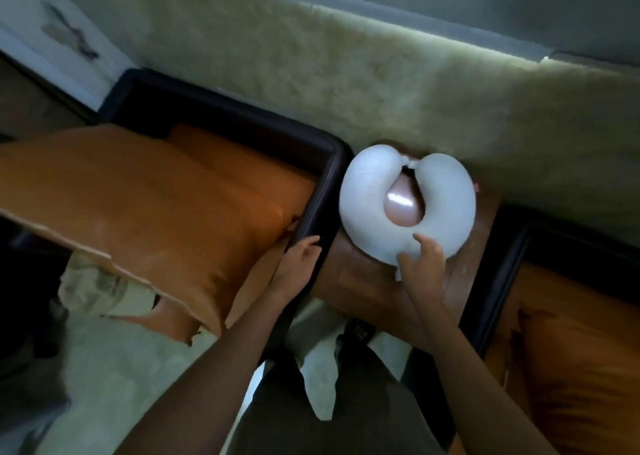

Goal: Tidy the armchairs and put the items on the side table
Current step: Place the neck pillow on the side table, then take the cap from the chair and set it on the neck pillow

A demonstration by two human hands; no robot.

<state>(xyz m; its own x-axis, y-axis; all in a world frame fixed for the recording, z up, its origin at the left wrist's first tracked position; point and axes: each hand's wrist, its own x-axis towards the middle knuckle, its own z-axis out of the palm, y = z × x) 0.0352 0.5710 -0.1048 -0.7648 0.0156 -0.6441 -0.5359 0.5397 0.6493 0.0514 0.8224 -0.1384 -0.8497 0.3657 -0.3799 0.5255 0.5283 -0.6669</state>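
Note:
A white U-shaped neck pillow (367, 208) lies on the brown wooden side table (353, 278) between two armchairs. My right hand (424, 264) pinches the pillow's near edge, thumb and fingers on the fabric. My left hand (299, 264) rests with relaxed fingers on the dark arm (320, 194) of the left armchair and holds nothing. An orange cushion (131, 212) lies on the left armchair's seat. The right armchair (571, 333) has an orange seat as well.
A pale fleecy throw (381, 83) hangs along the wall behind the table. A light fluffy rug (114, 378) covers the floor by my legs. Crumpled pale cloth (93, 288) shows under the cushion's near edge.

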